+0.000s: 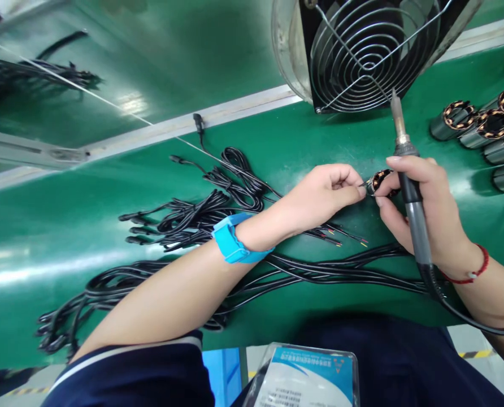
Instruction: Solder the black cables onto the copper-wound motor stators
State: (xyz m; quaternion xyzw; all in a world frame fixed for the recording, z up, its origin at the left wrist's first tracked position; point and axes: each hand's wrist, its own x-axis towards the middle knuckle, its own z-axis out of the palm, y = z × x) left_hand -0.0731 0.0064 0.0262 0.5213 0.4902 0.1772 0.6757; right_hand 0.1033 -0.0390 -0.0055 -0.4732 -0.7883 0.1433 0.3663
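Observation:
My right hand (434,209) is closed around a soldering iron (415,212), whose metal tip points up and away from the bench. Its thumb and index finger also reach to a small motor stator (379,182) with copper windings and a metal shell. My left hand (324,195) is closed in a pinch at the stator's left side, on the thin end of a black cable. The fingers cover most of that end, and I cannot tell whether it touches the windings. A blue strap (235,240) circles my left wrist.
Black cable bundles (196,217) lie left of my hands, and longer black cables (311,268) run below them. Several stators (489,127) stand at the right. A fan with a wire guard (366,62) stands behind the iron's tip. The green bench (120,175) has a raised back ledge.

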